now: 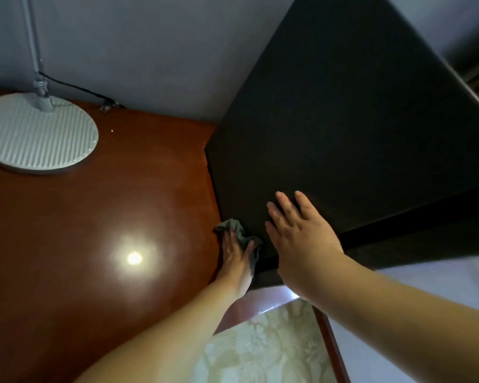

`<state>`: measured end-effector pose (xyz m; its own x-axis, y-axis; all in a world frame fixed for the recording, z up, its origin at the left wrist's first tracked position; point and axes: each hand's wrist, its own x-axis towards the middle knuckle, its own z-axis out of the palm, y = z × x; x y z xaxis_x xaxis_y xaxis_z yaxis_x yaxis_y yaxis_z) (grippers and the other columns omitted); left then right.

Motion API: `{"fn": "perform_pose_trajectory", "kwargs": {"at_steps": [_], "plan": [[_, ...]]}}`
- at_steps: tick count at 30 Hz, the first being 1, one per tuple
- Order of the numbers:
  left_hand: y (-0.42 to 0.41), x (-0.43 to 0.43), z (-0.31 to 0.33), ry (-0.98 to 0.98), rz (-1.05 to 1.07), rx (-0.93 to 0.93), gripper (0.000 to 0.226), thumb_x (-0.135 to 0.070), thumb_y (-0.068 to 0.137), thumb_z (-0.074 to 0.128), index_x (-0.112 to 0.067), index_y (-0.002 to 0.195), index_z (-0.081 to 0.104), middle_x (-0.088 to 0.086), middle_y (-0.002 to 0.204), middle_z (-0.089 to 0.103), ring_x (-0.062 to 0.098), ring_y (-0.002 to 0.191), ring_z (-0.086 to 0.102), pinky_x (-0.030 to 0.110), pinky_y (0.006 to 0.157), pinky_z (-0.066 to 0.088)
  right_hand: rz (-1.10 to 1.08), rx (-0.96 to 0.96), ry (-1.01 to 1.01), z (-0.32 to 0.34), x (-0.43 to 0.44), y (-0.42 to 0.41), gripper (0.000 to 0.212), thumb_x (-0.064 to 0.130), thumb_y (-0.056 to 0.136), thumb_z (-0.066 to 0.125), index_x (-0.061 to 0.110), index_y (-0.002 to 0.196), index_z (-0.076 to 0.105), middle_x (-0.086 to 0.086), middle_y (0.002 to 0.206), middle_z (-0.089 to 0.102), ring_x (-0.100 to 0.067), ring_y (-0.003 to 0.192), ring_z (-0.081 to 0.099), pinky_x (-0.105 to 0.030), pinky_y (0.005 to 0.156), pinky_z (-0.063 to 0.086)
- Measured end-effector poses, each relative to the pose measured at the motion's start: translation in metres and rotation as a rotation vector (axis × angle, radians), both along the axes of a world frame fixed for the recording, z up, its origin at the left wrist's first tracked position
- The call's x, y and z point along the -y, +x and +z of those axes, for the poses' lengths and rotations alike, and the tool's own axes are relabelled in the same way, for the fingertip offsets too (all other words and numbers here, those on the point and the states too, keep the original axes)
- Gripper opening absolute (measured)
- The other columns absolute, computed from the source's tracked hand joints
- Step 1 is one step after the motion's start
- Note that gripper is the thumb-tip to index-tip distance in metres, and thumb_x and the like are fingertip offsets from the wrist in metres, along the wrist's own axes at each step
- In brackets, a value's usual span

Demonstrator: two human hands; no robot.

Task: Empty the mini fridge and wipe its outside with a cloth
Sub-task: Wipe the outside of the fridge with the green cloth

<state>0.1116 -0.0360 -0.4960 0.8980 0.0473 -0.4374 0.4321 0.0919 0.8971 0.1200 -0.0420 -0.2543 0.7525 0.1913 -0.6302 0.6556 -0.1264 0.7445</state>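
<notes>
Lamp base (36, 134) on desk (80, 217) near fridge (343, 120)

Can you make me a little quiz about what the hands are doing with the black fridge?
1. True or false: the right hand lies flat on top of the mini fridge.
2. Which hand holds the grey cloth against the fridge's side? A) left hand B) right hand C) neither
3. Fill in: the round white lamp base stands on the wooden ____.
Key: 1 true; 2 A; 3 table.
</notes>
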Motion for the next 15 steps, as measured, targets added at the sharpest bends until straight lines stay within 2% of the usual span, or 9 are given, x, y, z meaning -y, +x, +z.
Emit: {"fn": "perform_pose_trajectory", "kwargs": {"at_steps": [2,5,6,8,9,10,12,14,15], "plan": [[-0.018,0.011,0.006,-0.046,0.068,0.022,0.07,-0.042,0.106,0.038,-0.017,0.161,0.003,0.002,0.168,-0.007,0.02,0.155,-0.009,0.044,0.126,0.001,0.044,-0.009,0.012,0.003,0.015,-0.015,0.073,0.051,0.104,0.02,0.014,0.159,-0.009,-0.016,0.165,-0.022,-0.039,0.148,-0.029,-0.058,0.117,-0.019],[-0.048,0.031,0.01,-0.085,0.138,0.03,0.07,-0.043,0.105,0.038,-0.018,0.161,0.006,0.001,0.168,-0.002,0.018,0.155,-0.003,0.043,0.127,0.004,0.102,-0.019,0.05,0.007,0.041,-0.037,0.071,0.048,0.103,0.02,0.013,0.158,-0.01,-0.017,0.164,-0.022,-0.039,0.149,-0.027,-0.058,0.117,-0.019],[-0.057,0.038,0.01,-0.105,0.149,0.021,0.073,-0.05,0.102,0.038,-0.018,0.161,0.009,0.0,0.168,0.001,0.017,0.155,-0.001,0.042,0.127,0.006,0.138,-0.02,0.065,0.008,0.05,-0.044,0.071,0.047,0.103,0.019,0.012,0.158,-0.009,-0.017,0.165,-0.021,-0.039,0.149,-0.026,-0.059,0.118,-0.019],[-0.072,0.05,0.009,-0.113,0.161,-0.016,0.093,-0.075,0.087,0.033,-0.022,0.161,0.015,-0.001,0.169,0.007,0.016,0.155,0.005,0.042,0.126,0.011,0.22,-0.013,0.106,0.012,0.069,-0.058,0.07,0.047,0.103,0.018,0.011,0.158,-0.007,-0.017,0.165,-0.017,-0.039,0.151,-0.023,-0.059,0.119,-0.018],[-0.077,0.054,0.01,-0.133,0.164,-0.031,0.102,-0.083,0.079,0.029,-0.024,0.16,0.016,-0.002,0.168,0.011,0.017,0.155,0.009,0.044,0.126,0.014,0.262,-0.018,0.139,0.014,0.079,-0.064,0.07,0.046,0.103,0.018,0.01,0.158,-0.006,-0.018,0.166,-0.015,-0.039,0.151,-0.022,-0.058,0.118,-0.019],[-0.082,0.059,0.013,-0.161,0.17,-0.032,0.101,-0.083,0.077,0.029,-0.028,0.16,0.014,-0.003,0.167,0.015,0.018,0.154,0.014,0.044,0.125,0.016,0.281,-0.023,0.17,0.017,0.088,-0.071,0.07,0.045,0.103,0.018,0.009,0.158,-0.005,-0.017,0.166,-0.014,-0.038,0.152,-0.021,-0.057,0.118,-0.022],[-0.092,0.06,0.029,-0.137,0.178,-0.005,0.078,-0.062,0.092,0.041,-0.037,0.158,0.01,-0.007,0.162,0.024,0.016,0.15,0.024,0.035,0.123,0.02,0.299,-0.039,0.258,0.023,0.108,-0.082,0.069,0.042,0.102,0.021,0.01,0.159,-0.001,-0.015,0.167,-0.012,-0.035,0.152,-0.021,-0.054,0.114,-0.027],[-0.099,0.054,0.045,0.01,0.168,0.032,0.063,-0.036,0.103,0.047,-0.029,0.159,0.02,-0.005,0.154,0.038,0.016,0.143,0.036,0.024,0.111,0.028,0.269,-0.076,0.394,0.029,0.128,-0.089,0.068,0.04,0.101,0.03,0.012,0.16,0.01,-0.014,0.168,-0.007,-0.033,0.152,-0.02,-0.051,0.111,-0.032],[-0.101,0.049,0.053,0.096,0.188,0.057,0.059,-0.031,0.104,0.05,-0.024,0.157,0.028,-0.003,0.152,0.043,0.017,0.141,0.041,0.022,0.108,0.031,0.267,-0.1,0.465,0.033,0.139,-0.091,0.068,0.04,0.098,0.039,0.013,0.158,0.022,-0.014,0.168,0.003,-0.033,0.154,-0.013,-0.051,0.113,-0.029]]}}
